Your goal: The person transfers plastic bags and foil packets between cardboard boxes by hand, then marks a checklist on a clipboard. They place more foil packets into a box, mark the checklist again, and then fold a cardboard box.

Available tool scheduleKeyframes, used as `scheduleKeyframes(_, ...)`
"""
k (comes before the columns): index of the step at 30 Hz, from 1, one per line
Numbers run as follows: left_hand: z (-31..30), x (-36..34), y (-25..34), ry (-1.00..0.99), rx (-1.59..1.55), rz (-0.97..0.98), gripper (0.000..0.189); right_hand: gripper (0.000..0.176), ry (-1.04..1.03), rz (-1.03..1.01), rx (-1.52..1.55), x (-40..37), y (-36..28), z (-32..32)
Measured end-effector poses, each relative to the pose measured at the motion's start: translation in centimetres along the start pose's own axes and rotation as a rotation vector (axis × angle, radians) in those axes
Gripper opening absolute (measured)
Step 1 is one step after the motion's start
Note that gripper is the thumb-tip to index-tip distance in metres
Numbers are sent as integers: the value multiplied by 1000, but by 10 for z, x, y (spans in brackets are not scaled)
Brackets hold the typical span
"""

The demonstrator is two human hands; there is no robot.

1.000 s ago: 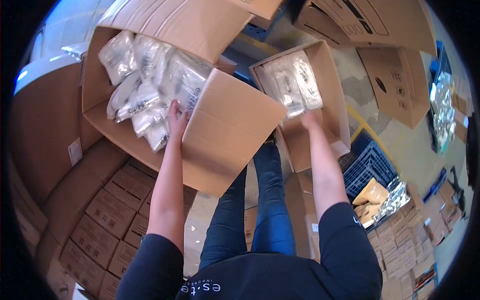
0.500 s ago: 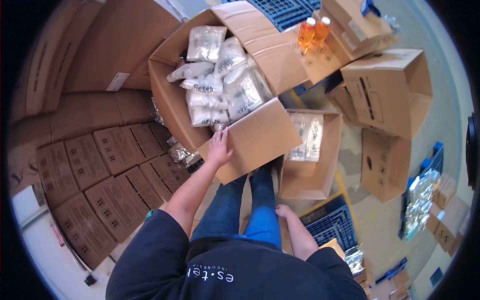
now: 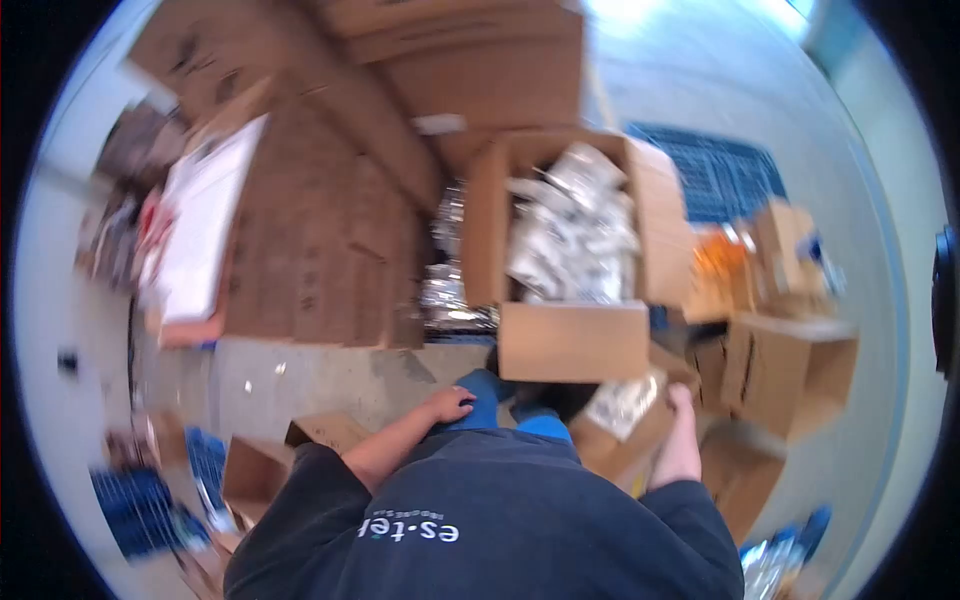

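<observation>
My left hand [image 3: 453,403] is beside my left thigh, fingers loosely bent and nothing in them. At the right, my right hand [image 3: 680,398] is closed at the rim of a small open cardboard box [image 3: 600,455]; blur softens the fingers. Inside that box lies a clear plastic pack with pale contents [image 3: 620,405]. Straight ahead stands a large open cardboard box [image 3: 485,240], filled with several white plastic-wrapped packs [image 3: 575,240]. Its near flap [image 3: 573,342] hangs outward toward my legs, touched by neither hand.
Stacked cartons [image 3: 310,230] rise on the left, with shiny silver packs [image 3: 455,290] beside them. Orange bottles [image 3: 722,255], blurred, stand at the right near an open carton [image 3: 785,375]. A blue pallet [image 3: 705,170] lies behind the large box.
My view has swung to the left. My left hand has left the large box's flap and come back to my thigh. My right hand has moved from beside my leg to the small box's rim.
</observation>
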State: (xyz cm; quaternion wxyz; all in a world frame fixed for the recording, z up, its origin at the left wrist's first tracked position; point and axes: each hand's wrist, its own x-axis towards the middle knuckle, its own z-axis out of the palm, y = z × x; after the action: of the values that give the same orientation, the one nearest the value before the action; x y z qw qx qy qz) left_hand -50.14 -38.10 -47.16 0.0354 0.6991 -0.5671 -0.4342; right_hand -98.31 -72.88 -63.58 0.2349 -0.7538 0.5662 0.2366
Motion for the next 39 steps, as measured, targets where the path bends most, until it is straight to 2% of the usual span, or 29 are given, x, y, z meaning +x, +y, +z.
scheduleKeyframes(1, -6, -19, -9, 82, -23, -62, 41, 16, -93, 147, 347, -11, -31, -43)
scheduleKeyframes(3, -9, -53, -20, 207, -543, -301, 37, 20, 103, -87, 964, -29, -80, -84)
scheduleKeyframes(4, -3, -71, -37, 297, -645, -342, 35, 19, 139, -176, 993, -24, -106, -87)
scheduleKeyframes(6, 8, -117, -83, 454, -878, -296, 33, 15, 181, -328, 984, -31, -170, -108)
scheduleKeyframes(8, 19, -164, -133, 803, -1084, -404, 26, 13, 123, -453, 1008, -90, -263, -143)
scheduleKeyframes(9, 12, -184, -141, 1193, -1240, -446, 30, 15, 56, -502, 1067, -113, -307, -154)
scheduleKeyframes(10, -14, -208, -152, 1301, -942, -955, 39, 15, 33, -581, 1087, -140, -349, -167)
scheduleKeyframes(11, -33, -230, -172, 1622, -1014, -997, 45, 15, 6, -661, 1108, -165, -387, -178)
scheduleKeyframes(12, -76, -259, -156, 1871, -825, -901, 46, 15, 8, -676, 1097, -188, -425, -192)
scheduleKeyframes(14, -147, -308, -153, 2237, -687, -585, 44, 13, 30, -902, 984, -242, -491, -217)
scheduleKeyframes(15, -185, -328, -143, 2315, -655, -370, 42, 13, 32, -904, 988, -269, -520, -231)
scheduleKeyframes(16, -226, -347, -134, 2379, -610, -135, 40, 10, 112, -1053, 880, -296, -549, -247)
scheduleKeyframes(18, -287, -381, -116, 2196, -270, 3, 33, 7, 312, -1324, 732, -347, -593, -280)
scheduleKeyframes(21, -368, -403, -96, 1819, 283, -101, 16, 6, 596, -1595, 785, -420, -651, -318)
scheduleKeyframes(22, -386, -402, -99, 1731, 415, -123, 16, 6, 622, -1573, 776, -433, -669, -322)
scheduleKeyframes(23, -396, -400, -106, 1733, 404, -85, 16, 7, 676, -1659, 733, -444, -684, -327)
scheduleKeyframes(24, -406, -398, -111, 1590, 409, -210, 16, 9, 735, -1751, 686, -450, -697, -331)
scheduleKeyframes(25, -416, -396, -114, 1442, 420, -329, 18, 9, 774, -1738, 676, -455, -706, -331)
scheduleKeyframes(27, -424, -393, -120, 1444, 384, -271, 20, 11, 833, -1700, 453, -462, -716, -320)
scheduleKeyframes(29, -427, -396, -120, 1416, 375, -224, 20, 12, 794, -1621, 445, -466, -716, -311)
scheduleKeyframes(31, -427, -398, -121, 1377, 346, -190, 19, 12, 577, -1440, 554, -465, -711, -298)
scheduleKeyframes(33, -426, -400, -118, 1345, 104, -238, 17, 11, 567, -1310, 561, -466, -704, -288)
scheduleKeyframes(35, -428, -400, -117, 1328, 126, -224, 15, 10, 620, -1302, 683, -468, -699, -282)
scheduleKeyframes(37, -431, -399, -119, 1315, 68, -289, 16, 10, 627, -1268, 691, -472, -697, -284)
scheduleKeyframes(39, -432, -399, -125, 1329, 150, -220, 15, 10, 625, -1236, 715, -478, -700, -286)
